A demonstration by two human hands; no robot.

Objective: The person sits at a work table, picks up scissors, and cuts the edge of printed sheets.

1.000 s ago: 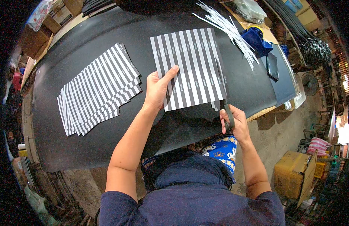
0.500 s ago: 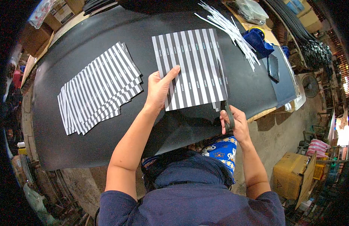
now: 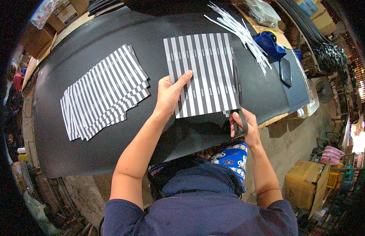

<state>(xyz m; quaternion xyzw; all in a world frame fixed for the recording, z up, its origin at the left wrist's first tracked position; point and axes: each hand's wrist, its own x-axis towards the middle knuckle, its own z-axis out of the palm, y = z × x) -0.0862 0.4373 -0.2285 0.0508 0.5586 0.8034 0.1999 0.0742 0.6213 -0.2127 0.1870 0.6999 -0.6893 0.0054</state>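
Observation:
My left hand [image 3: 168, 96] grips a black-and-white striped sheet [image 3: 208, 74] by its lower left side, thumb on top and the other fingers hidden beneath. Small print runs along the stripes. In my right hand [image 3: 250, 128] is a pair of dark scissors [image 3: 244, 122], with fingers through the handles. The blades point away from me along the sheet's right edge; how far apart they are is hard to make out. A small stepped piece of striped material [image 3: 226, 113] shows just under the sheet's lower right corner.
Fanned striped sheets [image 3: 105, 92] lie to the left on the black tabletop [image 3: 151, 153]. Thin white strips [image 3: 245, 37] are heaped at the back right. Near them are a blue tape dispenser [image 3: 271, 45] and a dark phone [image 3: 285, 72]. A cardboard box [image 3: 302, 183] stands on the floor at right.
The striped sheet and my left hand have shifted slightly right and towards me. The scissors have moved a little right, and their blades now show beside the sheet's right edge.

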